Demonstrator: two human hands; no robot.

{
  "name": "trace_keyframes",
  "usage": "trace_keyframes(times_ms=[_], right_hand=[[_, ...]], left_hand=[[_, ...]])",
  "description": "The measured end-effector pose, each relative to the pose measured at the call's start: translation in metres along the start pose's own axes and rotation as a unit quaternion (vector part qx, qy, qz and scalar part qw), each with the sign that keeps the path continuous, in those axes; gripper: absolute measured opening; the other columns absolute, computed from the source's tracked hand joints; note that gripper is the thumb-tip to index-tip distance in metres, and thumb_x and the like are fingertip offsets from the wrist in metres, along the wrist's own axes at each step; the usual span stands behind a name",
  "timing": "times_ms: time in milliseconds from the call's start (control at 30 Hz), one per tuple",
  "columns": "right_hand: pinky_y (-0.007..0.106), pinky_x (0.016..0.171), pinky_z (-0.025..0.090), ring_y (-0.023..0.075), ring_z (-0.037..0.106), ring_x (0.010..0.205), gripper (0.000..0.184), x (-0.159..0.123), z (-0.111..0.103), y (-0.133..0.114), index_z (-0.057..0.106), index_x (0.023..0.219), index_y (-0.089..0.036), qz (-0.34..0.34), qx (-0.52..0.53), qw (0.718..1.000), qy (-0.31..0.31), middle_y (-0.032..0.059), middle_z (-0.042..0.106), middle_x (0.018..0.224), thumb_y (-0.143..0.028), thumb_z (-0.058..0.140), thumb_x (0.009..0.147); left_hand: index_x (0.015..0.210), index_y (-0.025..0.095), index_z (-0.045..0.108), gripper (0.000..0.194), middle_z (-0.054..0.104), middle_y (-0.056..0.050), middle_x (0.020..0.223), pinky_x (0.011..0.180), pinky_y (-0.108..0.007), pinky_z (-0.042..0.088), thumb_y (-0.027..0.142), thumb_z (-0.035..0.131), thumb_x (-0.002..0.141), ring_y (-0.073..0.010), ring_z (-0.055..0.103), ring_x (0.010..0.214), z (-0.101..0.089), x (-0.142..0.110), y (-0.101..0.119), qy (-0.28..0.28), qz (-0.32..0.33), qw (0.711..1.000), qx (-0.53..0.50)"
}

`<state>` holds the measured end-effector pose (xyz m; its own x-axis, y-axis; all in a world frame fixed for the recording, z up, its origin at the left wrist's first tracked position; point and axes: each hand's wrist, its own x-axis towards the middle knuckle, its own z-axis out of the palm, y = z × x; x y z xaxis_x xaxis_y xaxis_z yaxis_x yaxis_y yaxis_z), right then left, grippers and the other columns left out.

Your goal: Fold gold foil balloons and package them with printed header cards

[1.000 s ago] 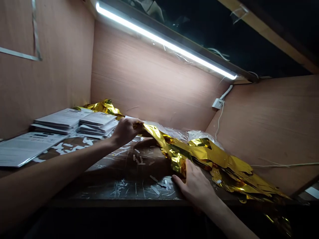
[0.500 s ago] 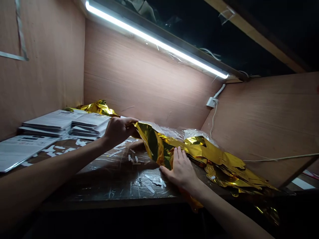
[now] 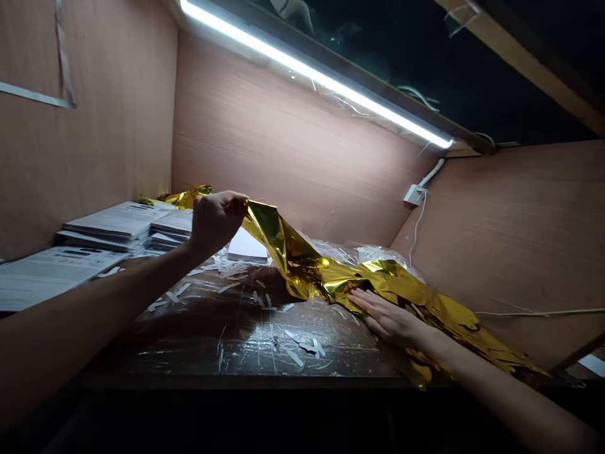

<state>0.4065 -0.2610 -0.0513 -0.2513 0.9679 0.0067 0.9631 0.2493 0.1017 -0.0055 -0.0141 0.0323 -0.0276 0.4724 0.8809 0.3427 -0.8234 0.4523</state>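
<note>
My left hand (image 3: 217, 217) is closed on the upper corner of a gold foil sheet (image 3: 276, 243), holding it raised above the tabletop. The foil slants down to the right, where it meets a long heap of layered gold foil (image 3: 425, 293). On the near edge of that heap lies my right hand (image 3: 385, 315), palm down with its fingers stretched out flat. Where the raised sheet ends among the layers, I cannot tell.
Stacks of printed white packets (image 3: 108, 221) stand at the left, with more gold foil (image 3: 189, 197) behind them. White scraps (image 3: 305, 347) are scattered over the dark tabletop (image 3: 208, 353). Clear plastic (image 3: 378, 254) lies at the back. A cable (image 3: 416, 230) hangs down the right wall.
My left hand has risen, lifting the foil corner higher. My right hand has slid to the right along the foil and flattened. The view has shifted slightly.
</note>
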Motion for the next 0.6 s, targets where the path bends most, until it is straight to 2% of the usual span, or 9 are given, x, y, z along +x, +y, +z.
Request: trace_keyframes(times_ms=[100, 200, 300, 367, 433, 500, 600], right_hand=[[0.047, 0.127, 0.024, 0.0287, 0.031, 0.153, 0.078, -0.01, -0.017, 0.029, 0.042, 0.157, -0.011, -0.042, -0.046, 0.998, -0.022, 0.0145, 0.037, 0.164, -0.017, 0.054, 0.08], [0.05, 0.122, 0.033, 0.0329, 0.048, 0.142, 0.073, -0.007, -0.04, 0.022, 0.057, 0.148, -0.015, 0.004, -0.048, 0.998, -0.039, 0.0147, 0.054, 0.152, -0.02, 0.061, 0.075], [0.051, 0.113, 0.041, 0.0343, 0.057, 0.132, 0.049, 0.002, -0.065, -0.011, 0.071, 0.132, -0.023, 0.053, -0.028, 0.997, -0.058, 0.0106, 0.067, 0.138, -0.039, 0.061, 0.087], [0.049, 0.109, 0.043, 0.033, 0.061, 0.125, 0.045, 0.009, -0.079, -0.038, 0.075, 0.123, -0.025, 0.079, -0.025, 0.996, -0.026, 0.0092, 0.071, 0.131, -0.05, 0.055, 0.094], [0.046, 0.103, 0.046, 0.0318, 0.065, 0.115, 0.045, 0.016, -0.086, -0.066, 0.077, 0.116, -0.023, 0.114, -0.035, 0.993, 0.026, 0.0113, 0.075, 0.12, -0.054, 0.053, 0.095], [0.044, 0.099, 0.047, 0.0312, 0.066, 0.11, 0.048, 0.025, -0.084, -0.096, 0.075, 0.116, -0.019, 0.14, -0.036, 0.986, 0.089, 0.0131, 0.075, 0.115, -0.057, 0.054, 0.095], [0.041, 0.099, 0.048, 0.0293, 0.064, 0.114, 0.062, 0.045, -0.068, -0.147, 0.064, 0.134, -0.017, 0.126, 0.02, 0.973, 0.192, 0.0138, 0.069, 0.128, -0.063, 0.056, 0.093]], left_hand=[[0.1, 0.018, 0.083, 0.022, 0.081, -0.005, 0.084, 0.07, -0.027, 0.054, 0.025, 0.069, 0.084, -0.0186, 0.072, 0.073, 0.003, -0.007, 0.004, -0.029, 0.014, 0.999, -0.014], [0.1, 0.019, 0.083, 0.023, 0.08, -0.005, 0.08, 0.065, -0.027, 0.051, 0.026, 0.068, 0.083, -0.0176, 0.071, 0.067, 0.005, -0.014, 0.006, -0.076, 0.058, 0.995, 0.007], [0.099, 0.019, 0.083, 0.026, 0.08, -0.006, 0.077, 0.061, -0.028, 0.047, 0.034, 0.066, 0.086, -0.0181, 0.071, 0.064, 0.007, -0.02, 0.008, -0.107, 0.102, 0.988, 0.043], [0.098, 0.02, 0.083, 0.029, 0.079, -0.007, 0.073, 0.061, -0.029, 0.046, 0.038, 0.064, 0.087, -0.0184, 0.07, 0.061, 0.009, -0.023, 0.009, -0.113, 0.125, 0.983, 0.065], [0.096, 0.02, 0.084, 0.029, 0.078, -0.007, 0.073, 0.061, -0.029, 0.045, 0.038, 0.063, 0.087, -0.0193, 0.07, 0.061, 0.01, -0.025, 0.01, -0.12, 0.149, 0.978, 0.078], [0.094, 0.02, 0.084, 0.029, 0.078, -0.007, 0.072, 0.061, -0.03, 0.045, 0.037, 0.062, 0.086, -0.0208, 0.071, 0.063, 0.01, -0.026, 0.012, -0.132, 0.169, 0.973, 0.086], [0.09, 0.019, 0.083, 0.028, 0.076, -0.007, 0.067, 0.06, -0.03, 0.045, 0.039, 0.064, 0.085, -0.0226, 0.071, 0.061, 0.006, -0.027, 0.018, -0.159, 0.18, 0.965, 0.101]])
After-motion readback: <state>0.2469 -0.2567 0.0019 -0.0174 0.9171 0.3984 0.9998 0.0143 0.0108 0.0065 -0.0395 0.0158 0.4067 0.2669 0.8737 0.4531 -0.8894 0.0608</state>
